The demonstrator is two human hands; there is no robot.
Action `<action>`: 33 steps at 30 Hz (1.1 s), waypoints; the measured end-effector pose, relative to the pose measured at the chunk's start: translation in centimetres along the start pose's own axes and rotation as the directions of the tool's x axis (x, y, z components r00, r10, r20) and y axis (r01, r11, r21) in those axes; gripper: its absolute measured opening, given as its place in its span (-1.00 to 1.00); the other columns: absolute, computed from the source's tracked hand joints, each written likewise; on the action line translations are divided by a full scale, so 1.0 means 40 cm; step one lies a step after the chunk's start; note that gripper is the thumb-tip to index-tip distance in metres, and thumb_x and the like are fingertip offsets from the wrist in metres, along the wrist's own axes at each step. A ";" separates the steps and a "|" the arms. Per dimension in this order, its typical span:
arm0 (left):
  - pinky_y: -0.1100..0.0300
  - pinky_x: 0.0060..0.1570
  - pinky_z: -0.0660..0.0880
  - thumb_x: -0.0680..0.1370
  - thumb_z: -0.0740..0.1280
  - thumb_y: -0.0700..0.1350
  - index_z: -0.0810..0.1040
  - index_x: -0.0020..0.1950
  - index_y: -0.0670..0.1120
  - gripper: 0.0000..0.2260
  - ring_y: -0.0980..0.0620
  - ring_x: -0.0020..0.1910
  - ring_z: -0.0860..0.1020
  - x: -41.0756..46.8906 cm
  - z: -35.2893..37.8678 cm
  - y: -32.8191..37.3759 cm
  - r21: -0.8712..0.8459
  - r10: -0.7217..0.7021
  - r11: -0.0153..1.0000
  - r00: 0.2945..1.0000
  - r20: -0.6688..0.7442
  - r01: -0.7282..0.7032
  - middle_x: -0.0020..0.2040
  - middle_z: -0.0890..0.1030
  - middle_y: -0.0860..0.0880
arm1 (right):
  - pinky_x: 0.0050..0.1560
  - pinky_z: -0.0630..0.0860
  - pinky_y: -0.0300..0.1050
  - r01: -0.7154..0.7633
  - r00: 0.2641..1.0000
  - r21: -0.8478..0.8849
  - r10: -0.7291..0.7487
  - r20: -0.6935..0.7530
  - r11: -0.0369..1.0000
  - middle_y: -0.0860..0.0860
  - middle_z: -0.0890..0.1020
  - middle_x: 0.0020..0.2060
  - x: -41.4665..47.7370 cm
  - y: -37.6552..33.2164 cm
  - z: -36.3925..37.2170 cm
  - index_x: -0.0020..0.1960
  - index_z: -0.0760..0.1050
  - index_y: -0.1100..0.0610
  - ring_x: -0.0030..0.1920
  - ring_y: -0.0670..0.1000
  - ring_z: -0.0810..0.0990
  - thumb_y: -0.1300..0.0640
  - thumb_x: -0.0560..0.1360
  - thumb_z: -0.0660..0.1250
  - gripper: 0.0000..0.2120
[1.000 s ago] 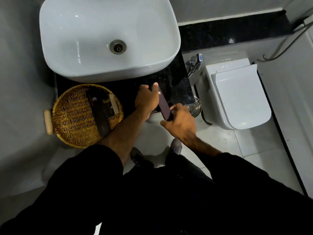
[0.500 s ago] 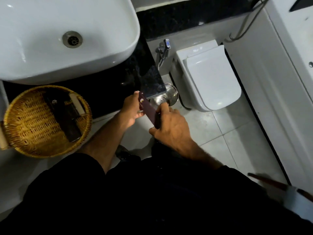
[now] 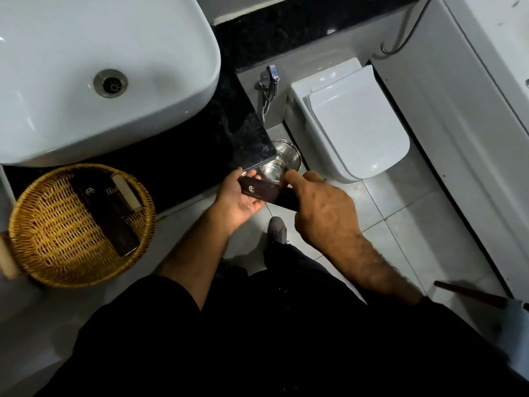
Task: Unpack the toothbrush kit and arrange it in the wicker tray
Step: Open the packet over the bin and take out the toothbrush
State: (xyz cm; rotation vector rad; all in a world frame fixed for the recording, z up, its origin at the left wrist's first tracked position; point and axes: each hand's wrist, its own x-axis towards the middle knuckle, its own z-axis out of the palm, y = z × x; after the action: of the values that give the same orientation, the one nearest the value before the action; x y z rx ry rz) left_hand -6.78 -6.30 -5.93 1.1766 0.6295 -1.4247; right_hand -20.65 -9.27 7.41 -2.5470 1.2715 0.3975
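Note:
A dark brown toothbrush kit box (image 3: 259, 191) with a gold logo lies across my left hand (image 3: 237, 200), palm up under it. My right hand (image 3: 317, 207) pinches the box's right end with thumb and fingers. Both hands hover just off the counter's corner, above a steel bin (image 3: 279, 163). The round wicker tray (image 3: 43, 224) sits on the counter at the left. Inside it lie a long dark box (image 3: 106, 216) with a gold logo and a small cream tube (image 3: 126, 193) at its far rim.
A white basin (image 3: 100, 75) fills the black counter (image 3: 223, 133) at upper left. A white toilet (image 3: 357, 121) with a shut lid stands to the right, a spray tap (image 3: 270, 81) beside it. Grey floor tiles and my shoe (image 3: 277, 229) lie below.
The view swung right. The kit box turned from nearly upright to lying flat across my left palm, and both hands moved off the counter to above the bin.

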 end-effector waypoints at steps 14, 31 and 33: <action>0.29 -0.51 0.56 0.61 0.25 -0.03 0.39 -0.29 -0.06 -0.72 0.11 -0.57 0.59 0.014 -0.021 -0.003 -0.159 0.049 0.985 0.994 -0.097 -0.064 -0.56 0.54 0.06 | -0.23 0.32 -0.13 0.012 0.999 -0.070 -0.010 0.035 0.997 -0.06 0.65 -0.02 -0.037 -0.018 -0.174 0.22 0.53 -0.27 -0.20 0.06 0.47 0.19 0.44 0.39 -0.53; 0.42 -0.62 0.07 0.63 0.11 0.00 0.30 -0.29 -0.03 -0.70 0.13 -0.65 0.17 0.032 -0.041 -0.016 0.071 0.108 0.993 0.953 -0.284 -0.091 -0.42 0.22 0.00 | -0.10 0.45 -0.34 0.103 0.963 0.518 0.046 -0.266 0.849 -0.36 0.64 -0.11 -0.024 0.125 -0.339 0.24 0.53 -0.29 -0.15 -0.31 0.61 -0.21 0.34 0.50 -0.52; 0.43 -0.61 0.06 0.63 0.16 0.05 0.33 -0.29 -0.02 -0.69 0.13 -0.67 0.19 0.032 -0.026 -0.017 0.118 0.131 0.988 0.946 -0.295 -0.099 -0.42 0.23 0.01 | -0.11 0.51 -0.27 0.075 0.956 0.696 0.147 -0.254 0.715 -0.27 0.66 -0.16 0.062 0.152 -0.254 0.15 0.58 -0.14 -0.16 -0.25 0.62 -0.20 0.41 0.44 -0.65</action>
State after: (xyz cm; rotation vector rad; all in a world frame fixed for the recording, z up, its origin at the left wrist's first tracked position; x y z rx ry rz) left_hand -6.94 -5.74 -7.64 1.5061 0.6921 -1.1986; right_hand -22.87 -18.22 15.25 -1.9455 1.2464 -0.4238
